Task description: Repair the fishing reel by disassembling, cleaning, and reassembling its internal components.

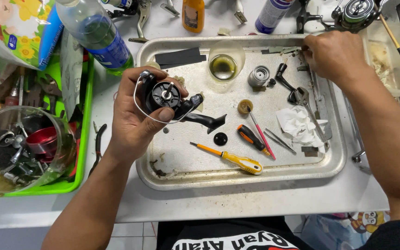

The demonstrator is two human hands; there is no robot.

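My left hand (137,115) grips a black spinning fishing reel body (167,98) with a wire bail arm, held above the left side of a metal tray (237,178). Its black foot (207,121) points right. My right hand (334,55) rests on the tray's far right corner, fingertips down on small parts there; what they pinch is hidden. On the tray lie a yellow screwdriver (234,159), an orange-and-black screwdriver (252,139), a pink-handled tool (260,134), a silver spool (259,76), a black handle (283,78) and crumpled tissue (299,125).
A small glass cup of oily liquid (223,65) stands at the tray's back. To the left are a green tray (86,139), a clear bowl of parts (19,148), a plastic bottle (100,34) and pliers (98,148). Bottles and another reel (355,11) lie beyond.
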